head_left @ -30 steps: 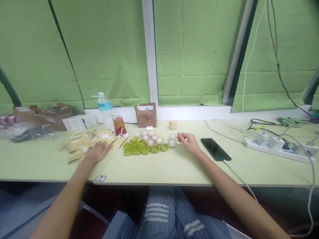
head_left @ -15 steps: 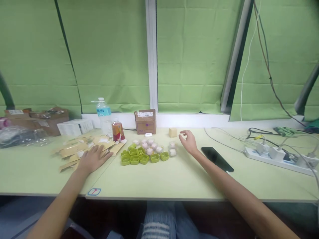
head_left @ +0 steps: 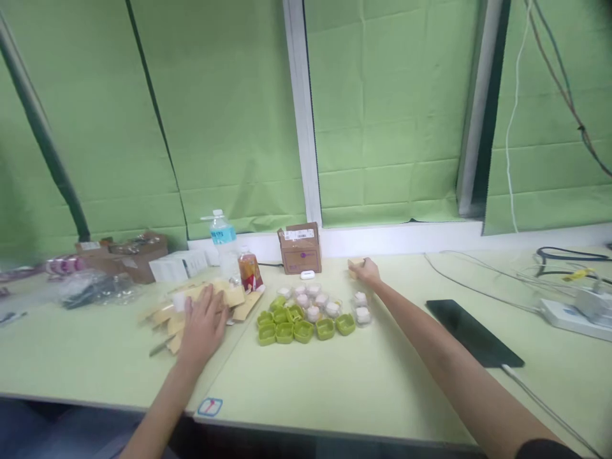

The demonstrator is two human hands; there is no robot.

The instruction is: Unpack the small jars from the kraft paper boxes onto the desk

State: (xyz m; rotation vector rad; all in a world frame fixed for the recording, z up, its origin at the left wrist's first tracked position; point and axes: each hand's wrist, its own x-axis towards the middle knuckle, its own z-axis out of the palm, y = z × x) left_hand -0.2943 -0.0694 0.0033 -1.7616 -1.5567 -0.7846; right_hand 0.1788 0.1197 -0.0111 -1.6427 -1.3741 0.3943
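My left hand (head_left: 206,322) lies with its fingers stretched out over a pile of tan paper packets (head_left: 165,313). At the back of the table, my right hand (head_left: 367,273) has its fingers closed around a small beige block (head_left: 352,263), which they partly cover. Several green cups (head_left: 303,331) stand grouped between the two hands. Behind and beside them are small clear containers with pale pink contents (head_left: 313,312), and two more of these (head_left: 362,315) sit just below my right hand.
A water bottle (head_left: 224,239), a red-orange drink bottle (head_left: 249,270), a small cardboard box (head_left: 300,250) and a white case (head_left: 307,275) stand at the back. To the right lie a black tablet (head_left: 473,333), cables and a white power strip (head_left: 571,319). Boxes (head_left: 138,258) and clear plastic (head_left: 98,287) are at left.
My right hand has reached the beige block and closed on it. My left hand still rests on the packets, and the camera view has turned left and tilted.
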